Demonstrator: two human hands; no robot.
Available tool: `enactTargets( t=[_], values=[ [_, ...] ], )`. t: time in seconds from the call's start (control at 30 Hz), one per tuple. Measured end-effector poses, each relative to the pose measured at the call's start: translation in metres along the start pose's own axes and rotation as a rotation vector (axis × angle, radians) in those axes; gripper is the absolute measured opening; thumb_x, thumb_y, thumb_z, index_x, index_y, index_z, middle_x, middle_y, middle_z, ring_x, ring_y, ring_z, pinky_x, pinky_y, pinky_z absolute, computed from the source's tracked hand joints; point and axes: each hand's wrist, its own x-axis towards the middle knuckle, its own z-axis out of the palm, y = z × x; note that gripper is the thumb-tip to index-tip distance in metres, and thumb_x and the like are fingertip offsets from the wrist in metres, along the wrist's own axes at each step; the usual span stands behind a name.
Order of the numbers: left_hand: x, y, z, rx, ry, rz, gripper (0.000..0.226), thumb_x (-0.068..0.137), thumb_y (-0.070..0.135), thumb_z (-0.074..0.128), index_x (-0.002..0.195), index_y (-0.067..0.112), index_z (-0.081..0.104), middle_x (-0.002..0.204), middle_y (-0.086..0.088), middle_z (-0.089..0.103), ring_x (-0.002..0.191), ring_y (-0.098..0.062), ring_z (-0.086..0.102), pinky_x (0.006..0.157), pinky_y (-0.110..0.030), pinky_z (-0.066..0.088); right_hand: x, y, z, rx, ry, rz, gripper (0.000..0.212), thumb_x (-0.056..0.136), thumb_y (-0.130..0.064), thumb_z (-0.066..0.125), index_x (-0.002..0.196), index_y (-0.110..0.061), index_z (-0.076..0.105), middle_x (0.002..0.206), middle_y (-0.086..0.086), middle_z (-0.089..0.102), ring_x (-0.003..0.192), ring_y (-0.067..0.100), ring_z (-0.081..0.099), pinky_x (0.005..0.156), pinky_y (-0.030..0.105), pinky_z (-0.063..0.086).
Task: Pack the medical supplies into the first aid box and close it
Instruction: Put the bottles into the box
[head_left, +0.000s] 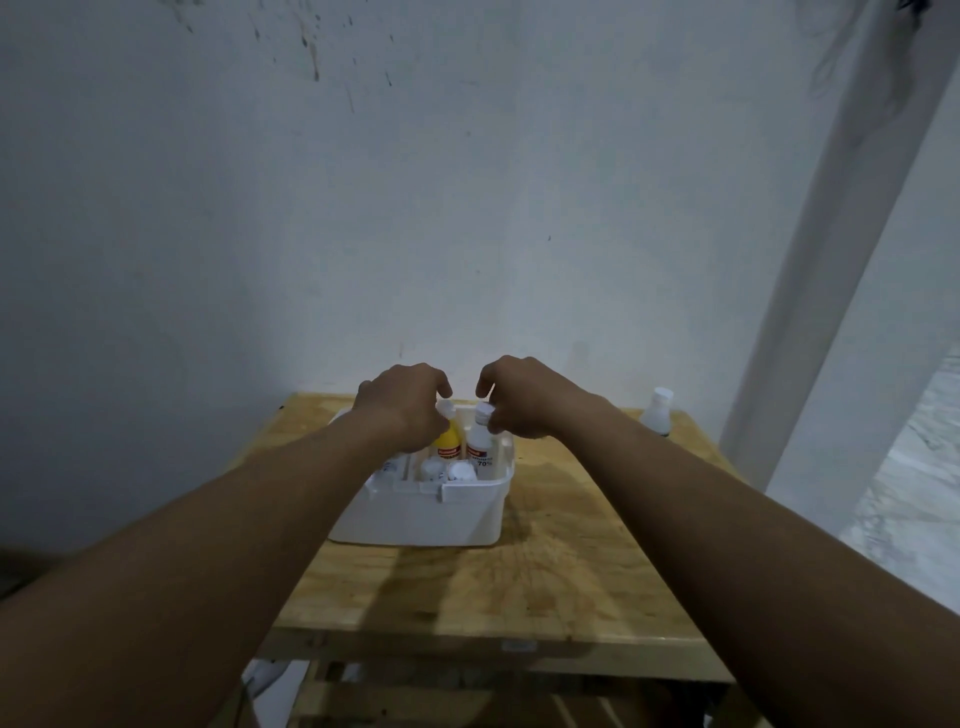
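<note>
A white first aid box stands open on the wooden table. Inside it a yellow bottle and a clear bottle with a 70% label stand upright at the back. Two white caps of other bottles show in front of them. My left hand grips the top of the yellow bottle. My right hand pinches the white cap of the clear bottle. No lid is in sight.
A clear bottle with a white cap stands alone at the table's far right corner. A grey wall rises right behind the table. A white post leans at the right. Under the table are wooden slats.
</note>
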Motion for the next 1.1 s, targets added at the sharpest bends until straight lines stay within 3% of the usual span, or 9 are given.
enactTargets(
  t=[0.2,0.37,0.47,0.57,0.77,0.93,1.1],
  values=[
    [-0.028,-0.013,-0.002,0.007,0.132,0.047,0.035,0.098,0.031,0.053,0.131,0.024,0.060,0.132,-0.002,0.063,0.120,-0.027,0.056,0.099,-0.042,0.045,-0.011,0.001,-0.010,0.037,0.021,-0.004,0.044,0.092,-0.010,0.065,0.134,-0.014,0.056,0.134,0.005,0.058,0.120,0.024,0.056,0.090,0.029,0.045],
    [-0.052,-0.025,-0.001,0.099,0.226,0.078,0.050,0.101,0.042,0.027,0.129,0.021,0.063,0.131,-0.002,0.065,0.124,-0.027,0.054,0.098,-0.042,0.044,-0.024,0.002,-0.019,0.028,0.046,-0.002,0.043,0.094,-0.011,0.061,0.137,-0.015,0.054,0.137,0.005,0.055,0.124,0.024,0.053,0.096,0.032,0.046],
    [-0.066,-0.030,0.011,0.176,0.162,0.024,0.058,0.103,0.044,0.014,0.144,0.022,0.048,0.150,0.000,0.048,0.146,-0.026,0.029,0.116,-0.052,0.024,-0.030,0.010,-0.022,0.015,0.067,0.022,0.045,0.094,-0.010,0.057,0.138,-0.016,0.052,0.139,0.005,0.054,0.125,0.024,0.052,0.097,0.033,0.046],
    [-0.075,-0.032,0.024,0.195,0.089,-0.016,0.061,0.103,0.046,0.008,0.152,0.022,0.035,0.159,0.000,0.033,0.151,-0.025,0.015,0.118,-0.056,0.010,-0.037,0.024,-0.025,-0.011,0.097,0.074,0.049,0.093,-0.007,0.053,0.141,-0.016,0.049,0.141,0.006,0.053,0.127,0.025,0.050,0.097,0.034,0.046],
    [-0.073,-0.037,0.047,0.121,0.184,-0.001,0.072,0.099,0.054,0.003,0.148,0.019,0.043,0.152,0.000,0.046,0.145,-0.022,0.033,0.118,-0.051,0.021,-0.052,0.070,-0.022,-0.154,0.165,0.253,0.052,0.088,-0.005,0.050,0.139,-0.010,0.044,0.135,0.013,0.048,0.124,0.033,0.044,0.097,0.046,0.046],
    [-0.074,-0.035,0.049,0.133,0.292,0.036,0.079,0.096,0.053,0.000,0.136,0.018,0.058,0.138,-0.008,0.061,0.132,-0.029,0.050,0.109,-0.052,0.034,-0.053,0.105,-0.010,-0.196,0.199,0.385,0.061,0.088,-0.006,0.053,0.146,-0.010,0.033,0.144,0.015,0.036,0.131,0.035,0.037,0.096,0.046,0.041],
    [-0.080,-0.029,0.050,0.110,0.380,0.068,0.065,0.101,0.041,0.017,0.120,0.008,0.069,0.116,-0.017,0.072,0.112,-0.040,0.063,0.095,-0.056,0.045,-0.044,0.126,0.002,-0.174,0.129,0.509,0.080,0.090,-0.005,0.054,0.156,-0.011,0.009,0.162,0.021,0.001,0.142,0.039,0.027,0.104,0.050,0.039]
  ],
)
